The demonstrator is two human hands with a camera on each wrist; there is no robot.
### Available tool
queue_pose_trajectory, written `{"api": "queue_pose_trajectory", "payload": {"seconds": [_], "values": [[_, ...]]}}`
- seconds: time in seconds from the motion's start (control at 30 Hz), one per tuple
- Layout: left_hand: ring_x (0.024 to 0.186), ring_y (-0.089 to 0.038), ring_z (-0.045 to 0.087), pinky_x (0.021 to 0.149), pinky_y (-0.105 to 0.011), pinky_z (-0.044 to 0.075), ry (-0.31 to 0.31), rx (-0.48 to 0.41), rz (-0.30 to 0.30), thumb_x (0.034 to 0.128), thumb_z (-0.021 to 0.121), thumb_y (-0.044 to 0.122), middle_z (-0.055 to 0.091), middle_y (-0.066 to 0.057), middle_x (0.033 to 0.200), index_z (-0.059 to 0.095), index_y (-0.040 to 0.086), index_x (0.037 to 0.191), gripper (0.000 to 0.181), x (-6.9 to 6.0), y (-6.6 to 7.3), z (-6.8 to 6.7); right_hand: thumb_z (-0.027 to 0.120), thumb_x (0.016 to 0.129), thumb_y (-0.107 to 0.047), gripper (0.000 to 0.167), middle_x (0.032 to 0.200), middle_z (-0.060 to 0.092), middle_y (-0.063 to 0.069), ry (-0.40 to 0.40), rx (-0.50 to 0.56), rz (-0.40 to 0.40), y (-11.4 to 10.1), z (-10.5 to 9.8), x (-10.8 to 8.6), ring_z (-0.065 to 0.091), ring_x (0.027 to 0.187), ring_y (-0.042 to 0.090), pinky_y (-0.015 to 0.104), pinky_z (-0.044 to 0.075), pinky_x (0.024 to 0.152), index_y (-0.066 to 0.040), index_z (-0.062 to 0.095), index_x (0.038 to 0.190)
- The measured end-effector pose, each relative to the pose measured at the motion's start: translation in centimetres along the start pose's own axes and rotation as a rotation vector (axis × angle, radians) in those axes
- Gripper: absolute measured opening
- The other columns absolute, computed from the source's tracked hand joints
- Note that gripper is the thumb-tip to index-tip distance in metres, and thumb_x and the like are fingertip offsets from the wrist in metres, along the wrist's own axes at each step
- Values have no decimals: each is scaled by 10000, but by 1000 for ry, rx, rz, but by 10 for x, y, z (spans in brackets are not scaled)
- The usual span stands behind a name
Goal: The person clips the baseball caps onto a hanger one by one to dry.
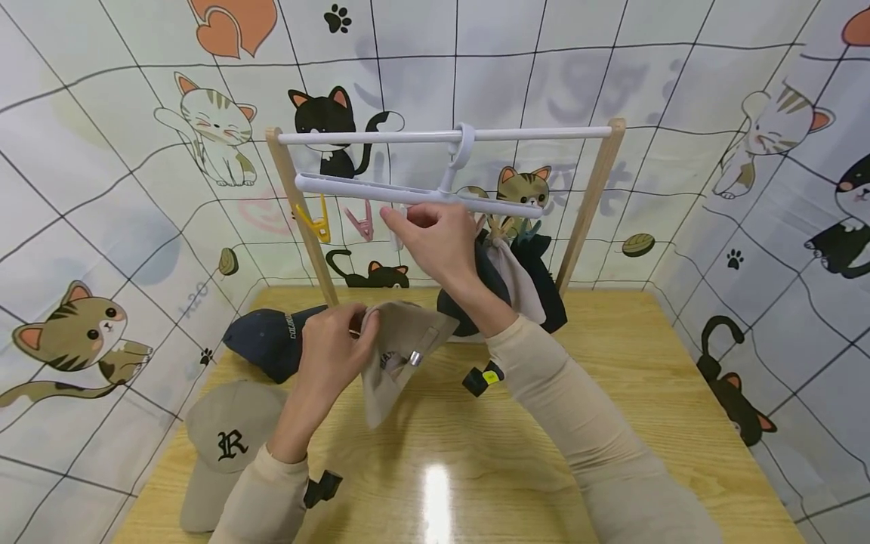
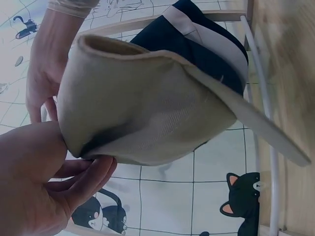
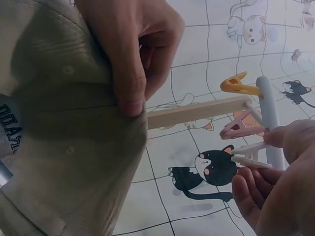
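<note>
My left hand (image 1: 333, 347) pinches the edge of a beige cap (image 1: 401, 347) between thumb and fingers. The cap hangs beneath the hanger, its strap and metal buckle (image 1: 416, 358) facing my head camera. Above it, my right hand (image 1: 445, 245) pinches a white clip (image 3: 252, 162) on the lavender hanger (image 1: 367, 189). In the right wrist view the clip's legs are parted, with a gap between them and the cap. A pink clip (image 1: 362, 223) and a yellow clip (image 1: 318, 224) hang along the hanger's left side.
The hanger hooks over a white rail (image 1: 544, 134) between wooden posts. Dark and pale caps (image 1: 519, 279) hang from clips at its right. On the table (image 1: 612, 423), a navy cap (image 1: 261, 336) and a beige cap with an R (image 1: 231, 423) lie left. Cat-print sheets surround the table.
</note>
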State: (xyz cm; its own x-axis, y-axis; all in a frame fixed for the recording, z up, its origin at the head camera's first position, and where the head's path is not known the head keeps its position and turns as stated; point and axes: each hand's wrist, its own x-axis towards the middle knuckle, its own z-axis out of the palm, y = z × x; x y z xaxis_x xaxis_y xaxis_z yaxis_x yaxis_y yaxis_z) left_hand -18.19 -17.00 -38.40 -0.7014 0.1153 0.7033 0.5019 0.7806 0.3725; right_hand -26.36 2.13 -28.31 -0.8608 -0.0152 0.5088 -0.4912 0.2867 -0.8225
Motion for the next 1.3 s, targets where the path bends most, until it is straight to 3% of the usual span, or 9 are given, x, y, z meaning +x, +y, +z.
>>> {"api": "queue_pose_trajectory", "payload": {"seconds": [0.13, 0.43, 0.73, 0.93, 1.13, 1.3], "values": [[575, -213, 634, 560, -370, 489, 5, 14, -11, 1043, 760, 152, 733, -92, 713, 794, 42, 881, 199, 8, 5, 2, 863, 986, -429, 315, 815, 808, 46, -7, -5, 12, 1, -1, 2, 685, 783, 159, 309, 480, 718, -120, 893, 938], [550, -234, 552, 529, -370, 418, 22, 86, 7, 1083, 730, 162, 634, -115, 696, 729, -2, 896, 248, 20, 11, 5, 870, 977, -433, 322, 779, 828, 56, -10, -26, 28, 3, -2, 3, 756, 731, 164, 314, 468, 645, -123, 891, 891], [542, -283, 575, 491, -414, 454, 39, 143, 32, 1105, 704, 160, 615, -148, 715, 680, -24, 879, 293, 29, 10, 12, 851, 992, -420, 339, 745, 821, 62, -13, -48, 13, 6, 0, 5, 761, 704, 162, 305, 451, 596, -115, 891, 850], [522, -282, 593, 482, -412, 467, 81, 148, 51, 1064, 736, 117, 646, -149, 693, 710, -27, 853, 257, 33, 11, 16, 846, 981, -440, 352, 731, 810, 48, 20, -117, -1, 8, 2, 4, 726, 738, 186, 322, 467, 684, -138, 891, 808], [482, -227, 521, 497, -315, 354, 130, 122, 56, 1036, 750, 90, 604, -123, 617, 697, -13, 773, 288, 38, 14, 20, 844, 983, -419, 371, 702, 794, 44, 38, -180, -31, 8, 4, 4, 725, 768, 207, 373, 483, 798, -136, 868, 743], [461, -196, 430, 512, -287, 262, 159, 137, 68, 1019, 737, 80, 515, -89, 563, 603, 39, 671, 375, 44, 18, 24, 853, 983, -369, 393, 654, 761, 48, 52, -203, -57, 5, 6, 5, 693, 739, 222, 379, 445, 794, -121, 828, 680]]}}
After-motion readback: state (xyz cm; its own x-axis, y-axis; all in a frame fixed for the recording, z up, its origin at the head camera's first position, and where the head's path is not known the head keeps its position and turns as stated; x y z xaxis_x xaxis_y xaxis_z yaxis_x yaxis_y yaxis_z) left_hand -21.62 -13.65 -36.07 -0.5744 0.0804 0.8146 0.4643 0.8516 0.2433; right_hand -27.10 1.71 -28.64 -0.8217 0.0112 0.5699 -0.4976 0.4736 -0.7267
